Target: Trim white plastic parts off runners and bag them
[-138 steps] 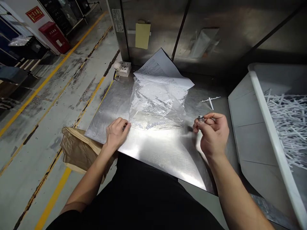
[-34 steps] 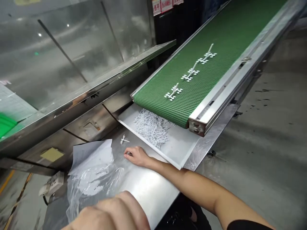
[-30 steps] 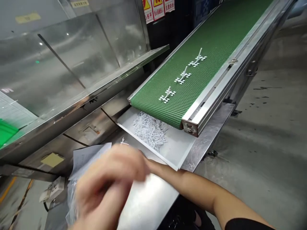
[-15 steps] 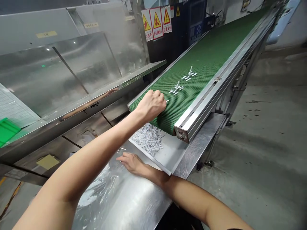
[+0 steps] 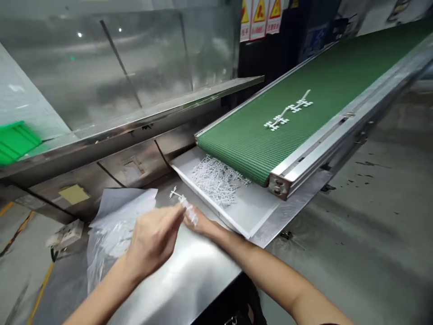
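Outward past its fingers, the left hand [image 5: 153, 235] holds a white piece [image 5: 188, 210].

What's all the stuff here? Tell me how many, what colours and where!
Conveyor belt: one, green, upper right
Parts on belt: two, white
Tray: one, whitish, under belt's end
Pile of parts: too many to count, white, in tray
Loose part: one, white, on table, beside tray
Held part: one, white, at left fingertips
Table: one, silvery, below hands
Papers and clear bag: sheets uncountable, white, table's left
Socket block: one, white, far left
Note: one, yellow, metal panel
Bin: one, green, left ledge
Big warning signs: three, white-red-yellow, top
Left hand: one, bare, centre-left
Right hand: one, bare, by tray
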Available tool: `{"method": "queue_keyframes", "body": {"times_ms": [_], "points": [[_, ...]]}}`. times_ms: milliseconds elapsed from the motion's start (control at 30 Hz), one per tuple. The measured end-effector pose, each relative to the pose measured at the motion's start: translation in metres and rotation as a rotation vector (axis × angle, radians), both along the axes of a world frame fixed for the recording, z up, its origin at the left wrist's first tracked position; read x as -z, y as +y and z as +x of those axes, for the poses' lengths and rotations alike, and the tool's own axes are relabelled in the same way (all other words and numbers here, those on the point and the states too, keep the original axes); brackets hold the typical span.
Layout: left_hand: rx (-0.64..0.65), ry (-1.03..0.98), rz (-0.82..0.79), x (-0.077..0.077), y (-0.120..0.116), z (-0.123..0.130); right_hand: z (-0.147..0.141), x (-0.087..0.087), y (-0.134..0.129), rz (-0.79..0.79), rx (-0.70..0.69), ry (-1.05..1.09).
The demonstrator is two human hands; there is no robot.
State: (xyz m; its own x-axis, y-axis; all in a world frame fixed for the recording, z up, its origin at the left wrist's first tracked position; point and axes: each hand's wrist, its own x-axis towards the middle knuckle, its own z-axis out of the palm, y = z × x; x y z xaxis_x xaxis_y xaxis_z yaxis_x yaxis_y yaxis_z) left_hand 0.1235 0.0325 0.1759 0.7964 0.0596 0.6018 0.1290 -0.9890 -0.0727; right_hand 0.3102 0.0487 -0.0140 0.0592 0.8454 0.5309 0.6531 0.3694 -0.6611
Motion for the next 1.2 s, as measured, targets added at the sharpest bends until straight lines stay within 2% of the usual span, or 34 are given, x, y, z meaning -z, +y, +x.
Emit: {"method": "queue_keyframes", "body": {"times_ms": [100, 200, 300, 367, 467, 600, 733, 833, 933, 1067, 1200], "points": [[-0.147, -0.025, -0.283, 0.057, -0.020, -0.071, 0.003, -0.011, -0.013, -0.015, -0.130, -0.006], [-0.320, -0.096, -0.465, 0.097, -0.042, -0.116, -0.001, -0.019, -0.029, -0.054, -0.233, 0.021], [-0.435, -0.152, -0.541, 0.128, -0.052, -0.142, -0.013, -0.026, -0.040, -0.035, -0.217, -0.061], [-0.472, -0.210, -0.567, 0.146, -0.052, -0.153, -0.022, -0.031, -0.047, -0.108, -0.186, -0.110], [-0.476, -0.311, -0.564, 0.166, -0.052, -0.160, -0.034, -0.041, -0.060, -0.210, -0.234, -0.177], [-0.408, -0.379, -0.527, 0.179, -0.052, -0.157, -0.040, -0.057, -0.076, -0.127, -0.320, -0.217], [-0.395, -0.341, -0.523, 0.185, -0.050, -0.155, -0.042, -0.066, -0.090, -0.016, -0.319, -0.097], [-0.365, -0.320, -0.549, 0.187, -0.050, -0.156, -0.051, -0.060, -0.101, -0.130, -0.359, -0.007], [-0.331, -0.328, -0.587, 0.184, -0.050, -0.157, -0.065, -0.047, -0.102, -0.306, -0.412, -0.001], [-0.334, -0.332, -0.632, 0.178, -0.049, -0.159, -0.077, -0.033, -0.087, -0.511, -0.378, 0.036], [-0.314, -0.343, -0.624, 0.177, -0.047, -0.160, -0.078, -0.033, -0.070, -0.556, -0.404, 0.106]]}}
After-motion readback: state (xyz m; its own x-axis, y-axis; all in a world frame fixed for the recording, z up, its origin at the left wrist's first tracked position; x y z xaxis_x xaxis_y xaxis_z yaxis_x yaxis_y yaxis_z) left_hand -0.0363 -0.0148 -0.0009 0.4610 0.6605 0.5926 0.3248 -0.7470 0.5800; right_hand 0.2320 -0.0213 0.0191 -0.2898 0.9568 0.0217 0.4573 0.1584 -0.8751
